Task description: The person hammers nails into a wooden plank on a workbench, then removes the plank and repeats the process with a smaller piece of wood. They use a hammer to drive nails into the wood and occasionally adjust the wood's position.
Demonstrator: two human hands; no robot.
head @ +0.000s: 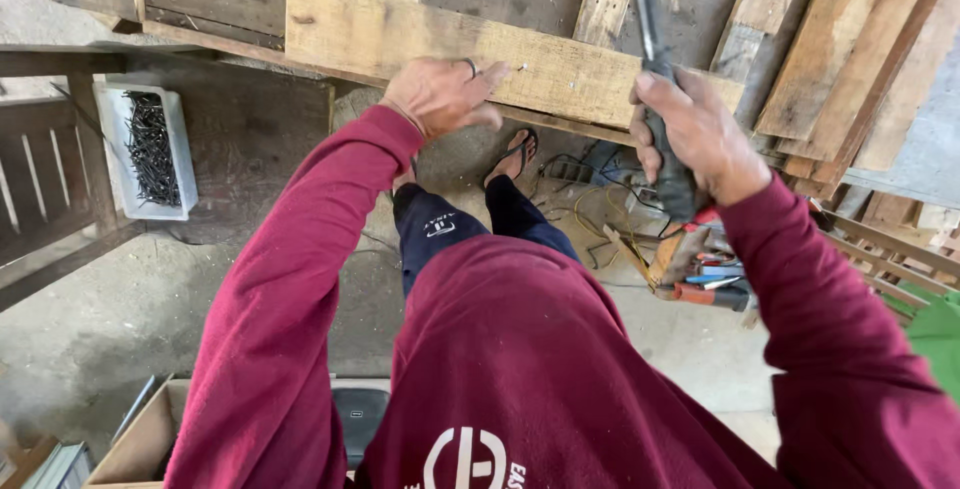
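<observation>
A white tray of nails sits far left. The left hand pinches a nail upright against a pale plank, just beyond its fingertips. At right, the right hand grips a hammer, raised above the plank.

A plank lies across the bench, in front of the person. The left hand rests on the plank's near edge, fingers at a nail standing in it. To the right, the right hand grips a handle, probably a hammer, raised over the plank's right end. More boards lean at the far right. A tray of nails sits to the left, lower down. Below the plank are the person's feet, with tools on the floor to their right. A box stands at the lower left.
</observation>
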